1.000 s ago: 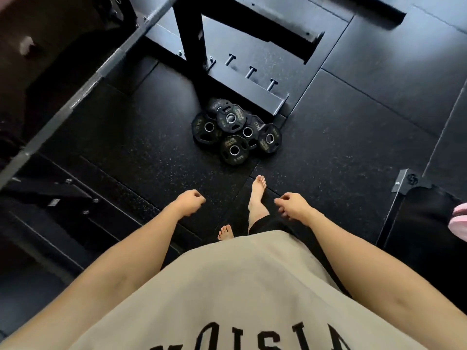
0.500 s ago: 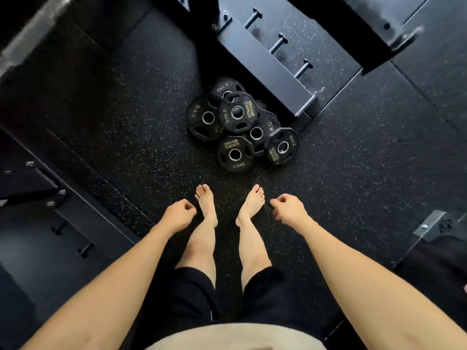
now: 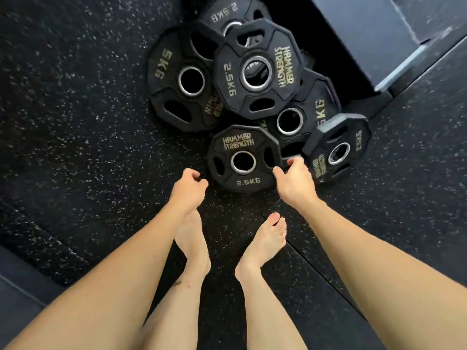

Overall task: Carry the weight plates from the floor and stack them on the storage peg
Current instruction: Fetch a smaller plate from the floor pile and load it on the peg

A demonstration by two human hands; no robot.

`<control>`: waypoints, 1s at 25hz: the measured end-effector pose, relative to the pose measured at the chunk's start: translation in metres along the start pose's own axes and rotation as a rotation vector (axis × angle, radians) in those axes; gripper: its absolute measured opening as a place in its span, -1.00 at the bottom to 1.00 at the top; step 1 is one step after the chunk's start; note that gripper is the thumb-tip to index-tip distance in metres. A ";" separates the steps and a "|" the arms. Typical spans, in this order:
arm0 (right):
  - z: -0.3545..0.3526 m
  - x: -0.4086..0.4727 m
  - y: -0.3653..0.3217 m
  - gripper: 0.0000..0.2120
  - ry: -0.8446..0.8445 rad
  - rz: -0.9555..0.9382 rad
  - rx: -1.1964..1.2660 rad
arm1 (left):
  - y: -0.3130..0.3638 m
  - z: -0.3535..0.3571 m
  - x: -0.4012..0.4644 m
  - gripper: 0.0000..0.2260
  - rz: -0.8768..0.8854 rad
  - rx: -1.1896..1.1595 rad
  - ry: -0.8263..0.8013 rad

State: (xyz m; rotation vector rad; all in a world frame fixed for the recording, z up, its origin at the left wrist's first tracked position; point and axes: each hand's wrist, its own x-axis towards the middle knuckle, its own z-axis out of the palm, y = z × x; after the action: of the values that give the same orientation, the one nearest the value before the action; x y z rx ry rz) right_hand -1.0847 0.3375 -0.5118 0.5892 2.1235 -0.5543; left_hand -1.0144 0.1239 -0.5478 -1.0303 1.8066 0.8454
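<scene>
Several black weight plates lie in an overlapping pile on the floor. Nearest to me is a 2.5 kg plate [image 3: 243, 160], flat on the floor. My right hand [image 3: 294, 181] reaches its right rim, thumb over the plate's edge and fingers, blurred, just beyond it; a firm hold does not show. My left hand [image 3: 188, 188] hovers beside the plate's left rim, fingers loosely curled, holding nothing. Behind lie a 5 kg plate [image 3: 177, 79], another 2.5 kg plate [image 3: 257, 69] on top, and a tilted 2.5 kg plate [image 3: 336, 147] at the right. No storage peg is in view.
The dark steel base of the rack [image 3: 366, 34] stands right behind the pile at the upper right. My bare feet [image 3: 262, 243] stand on the speckled rubber floor [image 3: 75, 122] just short of the plates. A floor-mat seam runs past my right foot.
I have bent down, so the plates loom much closer. Both hands have moved forward from beside my feet to either side of the nearest 2.5 kg plate.
</scene>
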 end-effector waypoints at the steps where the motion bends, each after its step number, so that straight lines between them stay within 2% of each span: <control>1: 0.010 0.011 -0.001 -0.55 0.005 -0.008 -0.014 | 0.003 0.010 0.015 -0.67 0.010 -0.024 -0.003; 7: 0.039 0.057 -0.002 -0.69 0.175 -0.126 -0.226 | 0.015 0.043 0.069 -0.65 0.107 -0.068 0.079; 9: 0.035 0.057 0.000 -0.73 0.164 -0.228 -0.347 | 0.013 0.041 0.067 -0.70 0.157 -0.075 0.078; 12: 0.020 0.037 0.002 -0.75 0.109 -0.237 -0.300 | 0.016 0.026 0.041 -0.76 0.186 -0.019 0.103; 16: -0.015 -0.036 -0.003 -0.80 0.028 -0.164 -0.074 | 0.024 -0.016 -0.040 -0.80 0.242 -0.147 0.069; 19: -0.050 -0.106 -0.014 -0.82 -0.003 -0.126 0.051 | 0.026 -0.057 -0.113 -0.75 0.266 -0.215 0.034; 22: -0.096 -0.188 -0.031 -0.83 -0.069 -0.109 0.191 | 0.030 -0.105 -0.201 -0.71 0.311 -0.269 0.054; 25: -0.147 -0.281 -0.049 -0.81 -0.106 -0.115 0.274 | 0.035 -0.152 -0.301 -0.78 0.344 -0.342 0.088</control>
State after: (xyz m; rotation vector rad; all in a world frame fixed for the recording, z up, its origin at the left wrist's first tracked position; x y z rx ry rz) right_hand -1.0527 0.3229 -0.1923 0.5768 2.0048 -0.9302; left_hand -1.0140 0.1018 -0.2090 -0.9905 1.9905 1.3744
